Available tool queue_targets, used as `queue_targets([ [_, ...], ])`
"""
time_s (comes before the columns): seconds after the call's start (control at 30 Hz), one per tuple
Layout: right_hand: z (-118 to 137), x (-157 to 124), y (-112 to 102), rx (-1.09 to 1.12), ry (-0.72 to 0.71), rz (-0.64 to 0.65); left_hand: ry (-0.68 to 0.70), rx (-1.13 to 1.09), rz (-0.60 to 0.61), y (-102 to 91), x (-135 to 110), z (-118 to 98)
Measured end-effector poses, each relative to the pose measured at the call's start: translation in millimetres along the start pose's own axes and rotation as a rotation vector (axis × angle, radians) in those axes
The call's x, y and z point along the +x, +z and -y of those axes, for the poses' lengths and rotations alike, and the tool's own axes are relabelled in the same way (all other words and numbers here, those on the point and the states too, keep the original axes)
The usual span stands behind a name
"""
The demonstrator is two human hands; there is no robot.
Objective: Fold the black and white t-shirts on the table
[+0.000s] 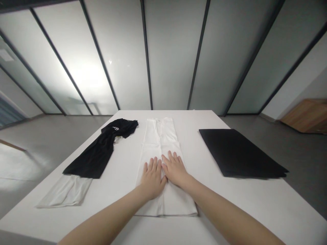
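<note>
A white garment (150, 146) lies lengthwise down the middle of the table, its two sides meeting along a centre line. It looks folded into a long narrow strip; its kind I cannot tell. My left hand (152, 178) rests flat on its left half, fingers stretched out and pointing away from me. Flat on the right half, slightly farther up, lies my right hand (175, 169), its fingers a little spread. The thumbs are close together near the centre line. Neither hand grips anything.
To the left, a black garment (94, 154) with white lettering lies partly over a white cloth (66, 191). Black flat sheets or boards (240, 153) lie at the right edge of the white table (122, 211). Frosted glass panels (173, 51) stand behind.
</note>
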State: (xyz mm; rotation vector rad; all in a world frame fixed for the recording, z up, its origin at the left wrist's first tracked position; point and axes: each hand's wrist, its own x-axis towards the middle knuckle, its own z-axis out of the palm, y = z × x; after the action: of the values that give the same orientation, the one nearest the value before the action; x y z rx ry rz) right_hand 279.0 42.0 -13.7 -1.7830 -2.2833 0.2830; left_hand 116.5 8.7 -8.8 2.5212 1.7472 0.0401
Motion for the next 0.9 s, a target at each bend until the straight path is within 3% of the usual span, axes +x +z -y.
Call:
queue_targets([
  [0.23,-16,61,-11,-0.074,-0.006,0.015,-0.035,0.001,-0.016,-3.3,61,14],
  [0.57,-34,143,-25,-0.115,0.017,-0.109,-0.025,-0.002,-0.089,-14.5,169,44],
  [0.73,-42,159,-26,-0.118,0.013,-0.143,-0.007,-0.019,-0.116,-15.8,191,48],
  [0.9,-41,157,-27,-0.127,0.032,-0.175,-0.006,-0.027,-0.136,-15.9,192,47],
])
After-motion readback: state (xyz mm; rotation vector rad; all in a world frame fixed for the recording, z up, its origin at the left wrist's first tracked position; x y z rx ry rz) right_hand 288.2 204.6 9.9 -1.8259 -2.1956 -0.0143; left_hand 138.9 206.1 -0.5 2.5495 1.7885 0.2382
